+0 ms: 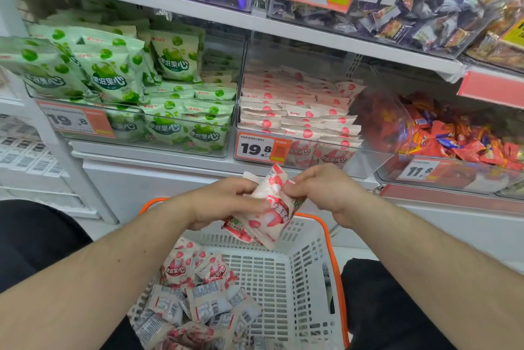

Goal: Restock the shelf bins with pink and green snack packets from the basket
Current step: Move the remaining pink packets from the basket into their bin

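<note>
A small stack of pink snack packets (pixel 270 209) hangs above the basket, held between both hands. My left hand (pixel 224 202) grips the stack from the left, and my right hand (pixel 323 188) pinches its upper right edge. Below them the white basket (pixel 309 273) with an orange rim holds several more pink packets (pixel 198 287) at its left side. On the shelf, the clear pink bin (pixel 300 111) is filled with neat rows of pink packets. The green bin (pixel 136 89) to its left holds green packets, some standing upright.
A clear bin of red and orange wrapped sweets (pixel 453 137) sits right of the pink bin. Price tags reading 19.8 (pixel 262 148) hang on the bin fronts. An upper shelf (pixel 255 20) overhangs the bins. My dark-trousered knees flank the basket.
</note>
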Motion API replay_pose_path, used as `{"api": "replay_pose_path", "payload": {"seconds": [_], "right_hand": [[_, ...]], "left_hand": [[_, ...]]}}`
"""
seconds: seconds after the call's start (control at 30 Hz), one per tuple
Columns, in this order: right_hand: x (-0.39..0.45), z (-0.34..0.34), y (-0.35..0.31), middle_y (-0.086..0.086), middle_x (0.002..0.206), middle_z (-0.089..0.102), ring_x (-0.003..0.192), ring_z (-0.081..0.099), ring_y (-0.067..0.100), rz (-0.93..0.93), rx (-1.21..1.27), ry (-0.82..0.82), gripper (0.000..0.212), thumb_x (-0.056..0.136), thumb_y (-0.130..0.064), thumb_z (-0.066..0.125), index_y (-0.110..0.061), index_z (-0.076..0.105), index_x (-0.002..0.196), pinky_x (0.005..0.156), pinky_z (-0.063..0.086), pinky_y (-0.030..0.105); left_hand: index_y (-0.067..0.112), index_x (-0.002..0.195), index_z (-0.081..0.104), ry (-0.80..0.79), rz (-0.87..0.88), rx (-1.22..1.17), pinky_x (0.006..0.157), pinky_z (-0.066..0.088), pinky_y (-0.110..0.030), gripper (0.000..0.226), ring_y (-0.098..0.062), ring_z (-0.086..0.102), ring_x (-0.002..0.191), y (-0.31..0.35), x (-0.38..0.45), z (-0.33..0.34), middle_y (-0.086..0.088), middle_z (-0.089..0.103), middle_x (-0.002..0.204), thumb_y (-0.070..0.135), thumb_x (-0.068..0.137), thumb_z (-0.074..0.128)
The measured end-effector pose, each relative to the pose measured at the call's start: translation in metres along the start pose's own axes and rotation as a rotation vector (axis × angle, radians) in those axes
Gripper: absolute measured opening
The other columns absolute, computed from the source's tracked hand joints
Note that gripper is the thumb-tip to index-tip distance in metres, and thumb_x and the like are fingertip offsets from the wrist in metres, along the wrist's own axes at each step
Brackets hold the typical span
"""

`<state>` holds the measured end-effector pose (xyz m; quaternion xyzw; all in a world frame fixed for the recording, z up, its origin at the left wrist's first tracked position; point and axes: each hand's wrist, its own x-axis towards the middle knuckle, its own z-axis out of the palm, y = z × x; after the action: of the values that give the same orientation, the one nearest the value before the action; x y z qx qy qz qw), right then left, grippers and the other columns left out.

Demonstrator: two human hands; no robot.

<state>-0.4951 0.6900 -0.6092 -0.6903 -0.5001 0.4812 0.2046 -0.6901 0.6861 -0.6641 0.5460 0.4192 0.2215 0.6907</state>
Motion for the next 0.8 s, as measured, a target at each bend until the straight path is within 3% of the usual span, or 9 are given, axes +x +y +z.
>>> {"api": "replay_pose_path", "payload": {"seconds": [0.07, 0.17, 0.33, 0.4, 0.43, 0.5, 0.57, 0.7, 0.8], "right_hand": [[0.001, 0.003, 0.0, 0.001, 0.074, 0.068, 0.068, 0.061, 0.012, -0.043, -0.009, 0.022, 0.01, 0.082, -0.013, 0.077, -0.007, 0.069, 0.08, 0.06, 0.047, 0.021], [0.002, 0.002, 0.0, 0.0, 0.066, 0.068, 0.06, 0.059, 0.009, -0.078, 0.027, -0.001, 0.015, 0.084, -0.011, 0.075, -0.01, 0.066, 0.072, 0.057, 0.045, 0.021], [0.002, -0.005, 0.0, 0.001, 0.06, 0.067, 0.056, 0.06, 0.011, -0.106, 0.015, -0.017, 0.018, 0.087, -0.01, 0.072, -0.009, 0.065, 0.07, 0.058, 0.049, 0.025], [0.002, -0.007, 0.002, 0.003, 0.061, 0.065, 0.062, 0.06, 0.016, -0.068, 0.23, 0.013, 0.018, 0.09, -0.008, 0.067, -0.009, 0.061, 0.072, 0.065, 0.052, 0.03], [0.001, -0.007, 0.003, 0.002, 0.061, 0.065, 0.065, 0.061, 0.017, -0.019, 0.43, 0.013, 0.019, 0.091, -0.007, 0.064, -0.011, 0.058, 0.074, 0.068, 0.052, 0.032], [-0.006, 0.002, 0.005, 0.002, 0.064, 0.068, 0.066, 0.064, 0.015, 0.062, 0.77, -0.052, 0.016, 0.095, -0.006, 0.056, -0.012, 0.058, 0.08, 0.073, 0.052, 0.032], [-0.012, 0.018, 0.008, 0.005, 0.076, 0.074, 0.066, 0.069, 0.014, 0.098, 0.89, -0.158, 0.013, 0.095, -0.003, 0.052, -0.009, 0.063, 0.093, 0.075, 0.053, 0.03], [-0.018, 0.041, 0.013, 0.008, 0.086, 0.075, 0.074, 0.072, 0.018, 0.128, 0.74, -0.252, 0.015, 0.093, -0.003, 0.056, -0.008, 0.069, 0.099, 0.079, 0.057, 0.032], [-0.018, 0.036, 0.016, 0.007, 0.085, 0.073, 0.076, 0.071, 0.021, 0.132, 0.363, -0.217, 0.019, 0.087, -0.02, 0.068, -0.007, 0.071, 0.101, 0.072, 0.054, 0.031]], "left_hand": [[0.009, 0.094, 0.066, 0.038, 0.013, 0.057, 0.077, 0.057, -0.039, 0.012, -0.023, 0.067, 0.082, -0.002, 0.001, 0.001, -0.013, 0.072, 0.09, 0.009, 0.084, 0.072], [0.008, 0.094, 0.066, 0.059, 0.013, 0.02, 0.082, 0.056, -0.048, 0.011, -0.025, 0.067, 0.084, -0.004, 0.004, -0.002, -0.015, 0.072, 0.093, 0.006, 0.084, 0.071], [0.008, 0.096, 0.068, 0.085, 0.084, -0.085, 0.076, 0.059, -0.038, 0.023, -0.022, 0.069, 0.081, -0.004, 0.003, -0.004, -0.01, 0.074, 0.09, 0.017, 0.075, 0.072], [0.01, 0.093, 0.069, 0.173, 0.152, -0.222, 0.077, 0.056, -0.033, 0.026, -0.022, 0.067, 0.082, -0.003, 0.005, -0.003, -0.009, 0.073, 0.089, 0.025, 0.072, 0.068], [0.011, 0.093, 0.069, 0.241, 0.187, -0.299, 0.083, 0.052, -0.038, 0.029, -0.026, 0.064, 0.086, -0.004, 0.006, -0.003, -0.011, 0.071, 0.092, 0.03, 0.071, 0.067], [0.012, 0.095, 0.069, 0.367, 0.26, -0.425, 0.092, 0.048, -0.047, 0.034, -0.029, 0.063, 0.092, -0.004, 0.008, 0.0, -0.013, 0.07, 0.098, 0.037, 0.072, 0.072], [0.011, 0.098, 0.067, 0.411, 0.312, -0.431, 0.087, 0.053, -0.043, 0.036, -0.026, 0.067, 0.091, -0.002, 0.009, 0.007, -0.011, 0.072, 0.098, 0.036, 0.075, 0.077], [0.014, 0.1, 0.065, 0.497, 0.36, -0.377, 0.065, 0.055, -0.022, 0.016, -0.009, 0.071, 0.079, -0.001, 0.013, 0.025, 0.002, 0.076, 0.09, 0.011, 0.086, 0.069], [0.016, 0.103, 0.063, 0.507, 0.358, -0.354, 0.065, 0.055, -0.023, 0.023, -0.012, 0.071, 0.08, -0.003, 0.014, 0.02, -0.001, 0.076, 0.091, 0.001, 0.086, 0.066]]}}
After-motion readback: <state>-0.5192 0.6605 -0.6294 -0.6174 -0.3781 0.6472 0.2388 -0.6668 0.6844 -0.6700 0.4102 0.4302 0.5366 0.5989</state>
